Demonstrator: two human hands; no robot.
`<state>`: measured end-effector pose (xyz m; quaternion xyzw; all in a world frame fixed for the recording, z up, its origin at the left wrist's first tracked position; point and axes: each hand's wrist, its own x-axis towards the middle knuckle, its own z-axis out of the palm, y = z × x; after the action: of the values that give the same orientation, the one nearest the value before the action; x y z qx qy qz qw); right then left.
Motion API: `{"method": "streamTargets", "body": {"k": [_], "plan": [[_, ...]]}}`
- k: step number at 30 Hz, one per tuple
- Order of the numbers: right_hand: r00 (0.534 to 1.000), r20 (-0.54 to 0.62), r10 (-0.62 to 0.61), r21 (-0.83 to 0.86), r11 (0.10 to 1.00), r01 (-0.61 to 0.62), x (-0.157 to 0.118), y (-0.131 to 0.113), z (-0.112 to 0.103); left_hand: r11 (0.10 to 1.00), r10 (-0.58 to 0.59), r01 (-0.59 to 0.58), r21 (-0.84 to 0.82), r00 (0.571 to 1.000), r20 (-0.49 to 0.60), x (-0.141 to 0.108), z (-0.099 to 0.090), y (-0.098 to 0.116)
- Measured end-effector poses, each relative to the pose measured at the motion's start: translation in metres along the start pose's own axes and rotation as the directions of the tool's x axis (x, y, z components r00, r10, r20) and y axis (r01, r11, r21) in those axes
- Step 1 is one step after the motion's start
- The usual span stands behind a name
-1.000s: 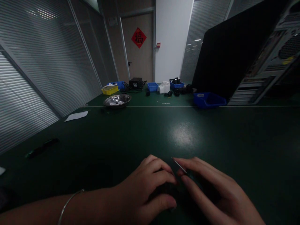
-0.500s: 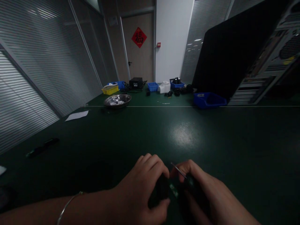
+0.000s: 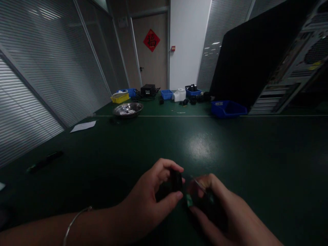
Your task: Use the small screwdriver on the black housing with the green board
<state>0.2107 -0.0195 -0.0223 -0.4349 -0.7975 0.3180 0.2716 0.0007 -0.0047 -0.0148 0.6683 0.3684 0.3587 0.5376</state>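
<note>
My left hand [image 3: 159, 194] pinches a small black part [image 3: 176, 181] between its thumb and fingers, just left of my right hand. My right hand [image 3: 225, 208] is wrapped round a dark-handled tool whose thin metal shaft [image 3: 198, 183] points up and left. Near the thumb and fingertips of that hand is a small green piece [image 3: 189, 200], blurred by motion. A small gap separates the two hands above the dark green table [image 3: 153, 140].
A metal bowl [image 3: 128, 110] with white pieces stands at the back left, and a blue bin [image 3: 228, 109] at the back right. Farther left lie a white paper [image 3: 83, 126] and a dark slim object [image 3: 44, 161]. A large black computer case [image 3: 256, 51] stands at the right.
My left hand has turned and moved up, so the black part in its pinch is now more exposed. The green piece has shifted slightly toward my right thumb.
</note>
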Motion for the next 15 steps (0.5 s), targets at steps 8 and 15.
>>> {"method": "streamTargets", "body": {"k": [8, 15], "plan": [[0.942, -0.264, -0.206, 0.125, 0.961, 0.246, -0.0004, -0.0031, 0.0022, 0.977, -0.046, 0.083, -0.195, 0.981, 0.189, 0.0004, 0.0064, 0.0000], [0.968, -0.169, -0.188, 0.180, 0.959, 0.217, -0.0018, -0.0036, 0.0053, 0.958, -0.084, 0.135, -0.254, 0.976, 0.201, -0.0008, 0.0076, -0.0014]]}}
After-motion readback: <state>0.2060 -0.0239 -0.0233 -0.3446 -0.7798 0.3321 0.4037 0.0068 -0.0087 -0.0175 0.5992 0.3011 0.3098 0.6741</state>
